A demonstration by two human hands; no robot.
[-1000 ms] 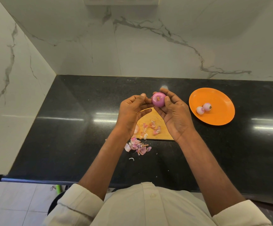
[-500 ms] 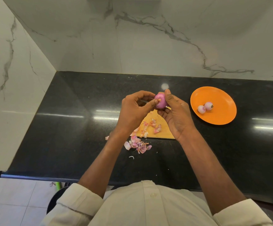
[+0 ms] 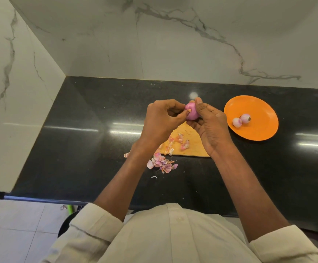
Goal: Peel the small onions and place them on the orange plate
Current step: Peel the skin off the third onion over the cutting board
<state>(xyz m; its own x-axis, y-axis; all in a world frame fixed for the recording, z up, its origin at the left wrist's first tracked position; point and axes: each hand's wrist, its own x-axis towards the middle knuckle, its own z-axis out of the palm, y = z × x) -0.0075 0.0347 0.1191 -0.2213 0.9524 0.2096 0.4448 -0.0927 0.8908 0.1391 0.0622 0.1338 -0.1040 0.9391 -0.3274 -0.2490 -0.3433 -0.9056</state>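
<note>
Near the front edge of the counter (image 3: pixel 78 149) lies a heap of pink peelings (image 3: pixel 162 162), with more on the wooden board (image 3: pixel 194 147) just behind. Above the board, the right hand (image 3: pixel 209 126) curls round a purple onion (image 3: pixel 191 113), while the left hand (image 3: pixel 162 120) pinches at its end, apparently pulling skin. Farther right, toward the back edge, the orange plate (image 3: pixel 257 109) holds 2 peeled onions (image 3: pixel 241 120). So 2 look finished and a 3rd is mid-peel; no others show.

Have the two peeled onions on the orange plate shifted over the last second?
No. The two peeled onions sit side by side in the same left-of-centre spot on the orange plate; only the camera shifted slightly.
</note>
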